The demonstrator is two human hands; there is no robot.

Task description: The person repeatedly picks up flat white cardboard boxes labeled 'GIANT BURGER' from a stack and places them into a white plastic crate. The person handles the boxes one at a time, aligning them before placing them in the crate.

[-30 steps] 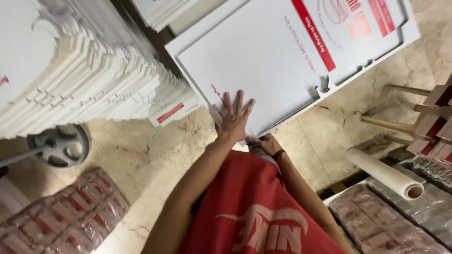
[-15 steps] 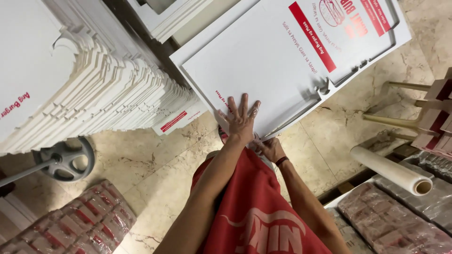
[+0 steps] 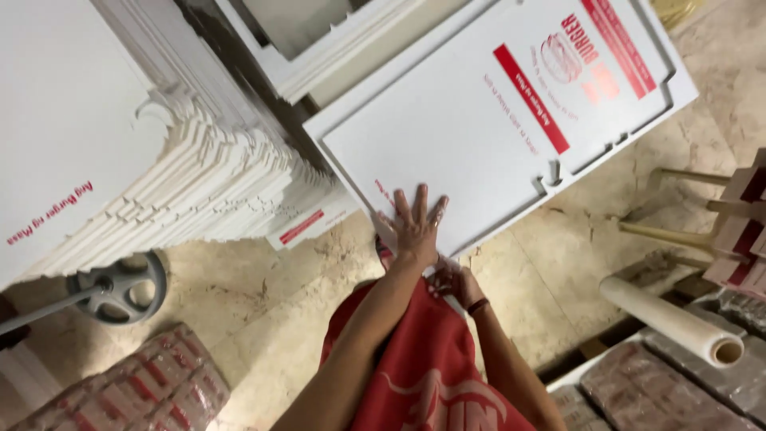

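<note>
Two hands on flat cardboard sheet (image 3: 495, 128): left hand (image 3: 415, 227) splayed flat, right hand (image 3: 451, 281) pinching its near corner, liable to slip or crease.

Grey wheel (image 3: 120, 286), wrapped bundles (image 3: 152, 391), roll (image 3: 674, 319)

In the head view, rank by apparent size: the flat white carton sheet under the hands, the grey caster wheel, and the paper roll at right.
1. Flat white carton sheet, by far largest.
2 and 3. Paper roll and grey caster wheel look alike; camera distance leaves them unranked.
</note>
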